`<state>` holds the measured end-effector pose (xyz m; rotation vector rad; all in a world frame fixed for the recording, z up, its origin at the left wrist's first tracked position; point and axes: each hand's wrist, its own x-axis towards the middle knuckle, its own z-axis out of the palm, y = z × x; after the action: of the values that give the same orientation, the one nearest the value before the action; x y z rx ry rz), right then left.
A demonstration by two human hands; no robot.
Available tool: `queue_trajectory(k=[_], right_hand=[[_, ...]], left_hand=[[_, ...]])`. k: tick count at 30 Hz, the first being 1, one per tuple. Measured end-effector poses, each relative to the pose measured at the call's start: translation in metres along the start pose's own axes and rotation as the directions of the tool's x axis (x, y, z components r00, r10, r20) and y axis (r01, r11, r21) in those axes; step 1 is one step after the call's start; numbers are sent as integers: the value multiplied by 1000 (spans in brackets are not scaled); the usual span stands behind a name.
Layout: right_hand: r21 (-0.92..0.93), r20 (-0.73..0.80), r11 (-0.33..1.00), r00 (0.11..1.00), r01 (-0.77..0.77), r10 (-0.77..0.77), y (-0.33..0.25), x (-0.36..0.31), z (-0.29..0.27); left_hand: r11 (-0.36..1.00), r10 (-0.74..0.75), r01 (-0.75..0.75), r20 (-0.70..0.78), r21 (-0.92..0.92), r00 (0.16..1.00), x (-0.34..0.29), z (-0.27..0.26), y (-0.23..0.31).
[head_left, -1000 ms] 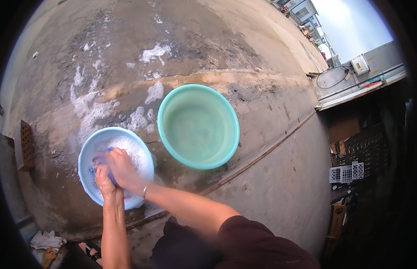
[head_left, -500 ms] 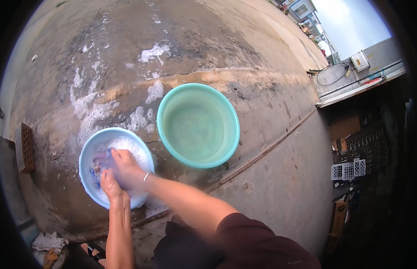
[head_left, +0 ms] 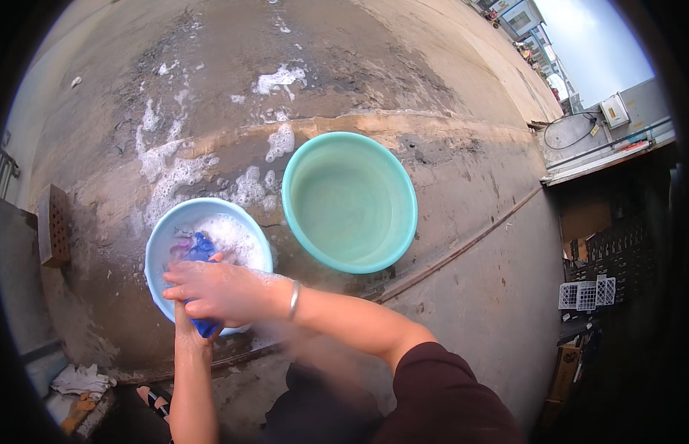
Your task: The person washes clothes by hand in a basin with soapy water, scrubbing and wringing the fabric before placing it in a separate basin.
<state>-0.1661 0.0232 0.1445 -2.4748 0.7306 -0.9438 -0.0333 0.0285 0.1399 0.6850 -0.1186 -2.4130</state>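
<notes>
A light-blue basin (head_left: 153,255) with soapy water stands on the ground in front of me. Over its near rim, a wet blue cloth (head_left: 205,325) is bunched between my hands, its far end reaching into the basin. My right hand (head_left: 233,288), slightly blurred, lies across the top, fingers curving over the cloth toward the left. Beneath it my left hand (head_left: 189,325) grips the cloth from below, most of its fingers hidden. White suds (head_left: 237,235) float in the basin beside a purplish patch of fabric (head_left: 181,248). A silver bangle (head_left: 294,300) circles my right wrist.
A larger green basin (head_left: 409,211) holding water stands right of the blue one. Foam streaks (head_left: 166,181) cover the wet concrete beyond. A perforated brick (head_left: 54,226) is at the left, and white plastic crates (head_left: 587,294) sit far right. A pale rag (head_left: 84,379) lies lower left.
Both hands have come up from inside the basin toward its near rim, bringing the blue cloth. My right hand now lies over the left. The whole view has shifted slightly.
</notes>
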Motion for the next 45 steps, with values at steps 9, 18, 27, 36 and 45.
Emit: queue_trajectory(k=[9, 18, 27, 36, 45], right_hand=[[343, -85, 939, 996, 20, 10, -38, 29, -15], [946, -282, 149, 505, 288, 815, 0, 45, -15], [834, -52, -139, 327, 534, 944, 17, 57, 8], [802, 190, -400, 445, 443, 875, 38, 65, 23], [884, 268, -454, 672, 113, 690, 40, 76, -16]], left_hand=[[979, 5, -4, 6, -203, 1000, 3, 0, 12], [802, 596, -583, -254, 133, 762, 46, 37, 27], [-120, 940, -502, 261, 856, 221, 42, 45, 43], [-785, 412, -357, 857, 506, 309, 25, 50, 83], [-823, 121, -477, 915, 310, 385, 20, 73, 111]])
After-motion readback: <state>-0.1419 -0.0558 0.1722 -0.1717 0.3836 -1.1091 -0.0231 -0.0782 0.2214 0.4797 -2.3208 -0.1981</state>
